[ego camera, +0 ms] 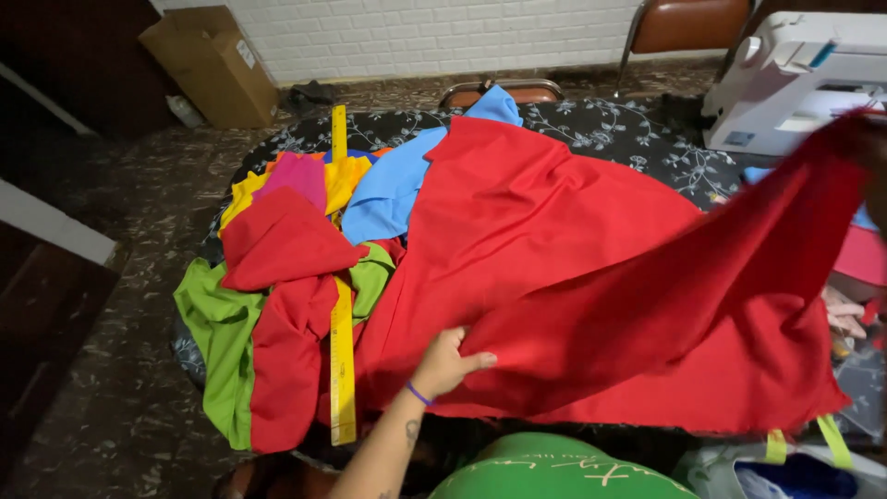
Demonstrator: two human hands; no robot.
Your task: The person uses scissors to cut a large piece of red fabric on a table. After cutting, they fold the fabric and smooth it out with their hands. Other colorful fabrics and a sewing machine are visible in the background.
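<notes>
A large red cloth [591, 268] is spread over a table with a black floral cover [628, 125]. My left hand [445, 360] grips a fold of the red cloth near the table's front edge, thumb on top. The cloth's far right corner is lifted high at the frame's right edge, where my right hand [873, 176] shows only as a dark blurred sliver and seems to hold it up. A yellow measuring stick [342, 370] lies lengthwise on the table's left side, just left of my left hand.
Green [217, 333], yellow [346, 176], pink [294, 176], blue [397, 185] and more red cloths are piled on the table's left. A white sewing machine [795, 79] stands back right. A cardboard box [212, 60] and brown chairs [688, 23] are by the brick wall.
</notes>
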